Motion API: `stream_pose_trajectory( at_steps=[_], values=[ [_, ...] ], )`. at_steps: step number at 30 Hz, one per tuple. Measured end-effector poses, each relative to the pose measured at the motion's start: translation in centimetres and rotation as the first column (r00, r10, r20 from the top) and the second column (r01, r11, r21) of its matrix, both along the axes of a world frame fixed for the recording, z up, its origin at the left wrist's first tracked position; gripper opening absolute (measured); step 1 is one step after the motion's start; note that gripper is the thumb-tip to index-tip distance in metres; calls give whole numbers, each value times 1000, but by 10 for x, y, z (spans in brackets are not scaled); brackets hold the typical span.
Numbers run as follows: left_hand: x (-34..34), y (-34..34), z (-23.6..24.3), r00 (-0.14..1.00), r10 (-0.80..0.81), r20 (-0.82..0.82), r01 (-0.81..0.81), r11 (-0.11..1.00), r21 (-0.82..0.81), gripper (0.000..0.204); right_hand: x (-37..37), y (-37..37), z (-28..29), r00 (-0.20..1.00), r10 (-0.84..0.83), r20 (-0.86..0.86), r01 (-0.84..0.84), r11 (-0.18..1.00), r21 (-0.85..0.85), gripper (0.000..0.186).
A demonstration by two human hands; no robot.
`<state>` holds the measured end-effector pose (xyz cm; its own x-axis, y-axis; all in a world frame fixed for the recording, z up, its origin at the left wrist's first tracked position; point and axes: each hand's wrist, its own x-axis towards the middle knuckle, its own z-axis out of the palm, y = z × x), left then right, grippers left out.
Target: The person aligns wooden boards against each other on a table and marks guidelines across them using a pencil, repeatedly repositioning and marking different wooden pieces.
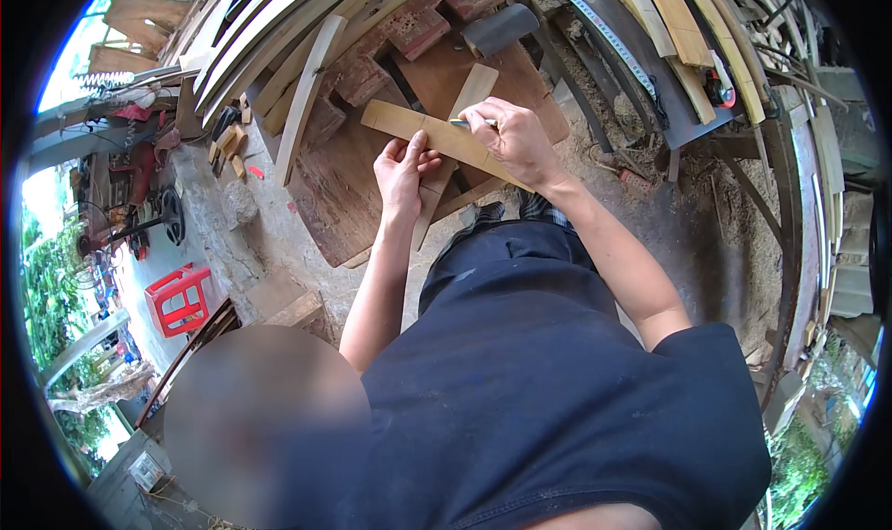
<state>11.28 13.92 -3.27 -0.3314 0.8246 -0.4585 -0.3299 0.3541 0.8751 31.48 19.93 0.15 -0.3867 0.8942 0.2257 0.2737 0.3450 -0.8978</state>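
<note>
One person, in one dark shirt (557,381), bends over one low wooden platform (348,205), brown and worn. Beyond its far left side lies a stack of long boards (279,47), too many and too overlapped to count. One red stool (181,298) stands well apart from the platform's left edge. One loose pale board (314,93) slants by that left edge. One narrow strip (434,200) crosses the platform, its lower end reaching past the near edge.

One light brown board (444,138) lies slantwise above that strip; its left end is over the middle of the platform and its right end reaches the near edge. Whether the two pieces touch, I cannot tell. One dark grey curved piece (502,30) sits by the platform's far right corner.

Two hands are at the light brown board. The right hand (511,140) is over it, fingers drawn narrow around one slim pencil-like tool (458,122), mostly hidden. The left hand (400,179) grips the board's near side, thumb on top and fingers curled.
</note>
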Motion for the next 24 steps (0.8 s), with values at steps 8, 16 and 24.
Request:
stream_pose_trajectory(
  at_steps=[8, 16, 24],
  values=[
    [-2, -2, -1, 1000, 4, 0, -4, 1000, 25, 24, 39, -17, 12, 994, -19, 104, 25, 998, -52, 24],
    [-7, -2, 3, 994, 23, 106, -23, 1000, -5, 20, 35, -24, 14, 990, -107, 87, 110, 993, -36, 30],
    [-12, -19, 17, 978, 87, 189, -85, 996, -17, 17, 37, -36, 30, 956, -294, 25, 293, 956, 33, 31]
  ],
)
